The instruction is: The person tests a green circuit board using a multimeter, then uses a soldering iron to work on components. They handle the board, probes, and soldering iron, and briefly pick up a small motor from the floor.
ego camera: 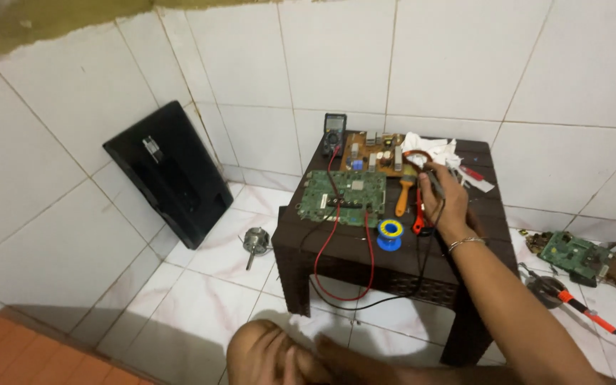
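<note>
1. White-tiled walls meet in a corner behind the small dark brown plastic counter (365,249), with open floor to its left.
2. Right hand (445,203), its grip closed on a thin dark probe (433,182), reaches over the counter's right half.
3. Left hand (301,363) is blurred; I cannot tell its grip.
4. Green circuit board (344,197) lies mid-counter, just beside the blue solder spool (390,233).

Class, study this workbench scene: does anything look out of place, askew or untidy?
Yes. A black panel leans tilted against the tiled wall, a small round metal part lies loose on the floor, and a green circuit board sits on the floor right of the table.
</note>
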